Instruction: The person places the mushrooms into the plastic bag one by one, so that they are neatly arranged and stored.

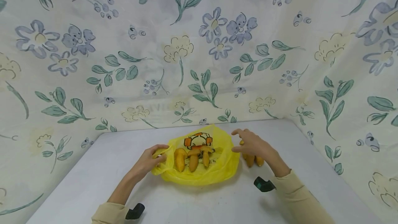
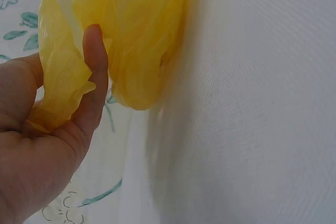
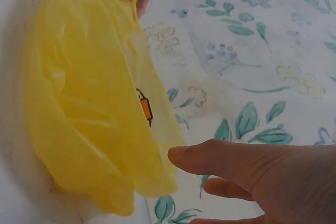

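Observation:
A yellow plastic bag (image 1: 199, 168) lies open on the white table (image 1: 202, 203), with three small orange-yellow fruits (image 1: 192, 160) inside it. My left hand (image 1: 152, 158) grips the bag's left edge; in the left wrist view the plastic (image 2: 68, 82) is bunched between thumb and palm. My right hand (image 1: 252, 144) hovers with relaxed fingers just right of the bag, over more of the same fruits (image 1: 253, 161) lying on the table. In the right wrist view the bag (image 3: 89, 119) is left of my outstretched fingers (image 3: 220, 161), not touching them.
Flowered cloth (image 1: 199, 51) hangs behind and on both sides of the table. Dark wrist-camera mounts (image 1: 263, 184) sit on both forearms. Bare table surface lies in front of the bag.

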Tool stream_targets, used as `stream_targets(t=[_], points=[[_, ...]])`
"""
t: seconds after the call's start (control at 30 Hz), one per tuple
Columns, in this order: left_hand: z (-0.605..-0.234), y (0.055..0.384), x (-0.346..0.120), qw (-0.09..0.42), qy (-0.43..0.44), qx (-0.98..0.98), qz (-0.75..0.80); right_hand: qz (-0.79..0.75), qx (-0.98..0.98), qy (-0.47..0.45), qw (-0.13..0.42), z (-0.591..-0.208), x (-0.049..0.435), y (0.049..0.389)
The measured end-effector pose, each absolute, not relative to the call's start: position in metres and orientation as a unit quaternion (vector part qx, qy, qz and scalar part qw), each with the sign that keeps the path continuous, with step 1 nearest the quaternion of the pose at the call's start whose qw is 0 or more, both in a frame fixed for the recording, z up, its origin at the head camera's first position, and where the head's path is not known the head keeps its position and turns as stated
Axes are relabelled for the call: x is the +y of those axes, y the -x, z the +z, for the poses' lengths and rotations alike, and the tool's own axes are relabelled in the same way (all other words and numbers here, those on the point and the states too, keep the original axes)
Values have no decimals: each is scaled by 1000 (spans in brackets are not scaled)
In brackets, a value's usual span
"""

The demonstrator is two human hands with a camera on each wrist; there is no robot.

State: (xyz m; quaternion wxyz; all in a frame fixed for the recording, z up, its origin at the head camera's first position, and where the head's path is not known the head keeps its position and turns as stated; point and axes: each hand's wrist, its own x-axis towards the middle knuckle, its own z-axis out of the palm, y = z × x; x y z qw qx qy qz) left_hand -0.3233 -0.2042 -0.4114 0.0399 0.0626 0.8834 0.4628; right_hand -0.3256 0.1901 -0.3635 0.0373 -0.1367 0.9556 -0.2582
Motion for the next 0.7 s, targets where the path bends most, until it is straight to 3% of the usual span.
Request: stream_targets(t=[0.7], points=[[-411,322,-204,39,-57,885,461,-243,960,134,40,-367,222,326]])
